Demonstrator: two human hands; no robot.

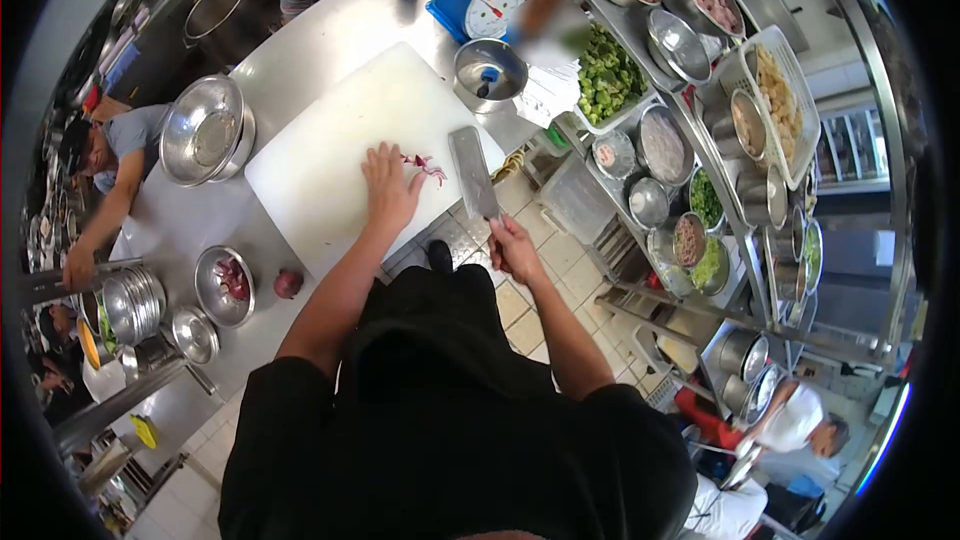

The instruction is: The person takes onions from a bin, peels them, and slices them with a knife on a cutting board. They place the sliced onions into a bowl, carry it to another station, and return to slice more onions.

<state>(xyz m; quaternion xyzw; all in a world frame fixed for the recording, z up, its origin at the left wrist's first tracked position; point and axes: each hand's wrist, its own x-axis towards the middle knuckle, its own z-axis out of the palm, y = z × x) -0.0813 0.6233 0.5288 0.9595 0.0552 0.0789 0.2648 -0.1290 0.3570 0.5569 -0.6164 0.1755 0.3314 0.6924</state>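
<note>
Red onion slivers (424,164) lie on the white cutting board (350,130), between the left hand (390,185), which is nearer, palm down with fingers slightly spread, and the cleaver (472,172), its long blade pointing forward; the right hand (514,248) grips its handle.

a hand could cross the far half of the board (380,105); bowls (180,145) block the left, a pot (512,67) the right.
</note>
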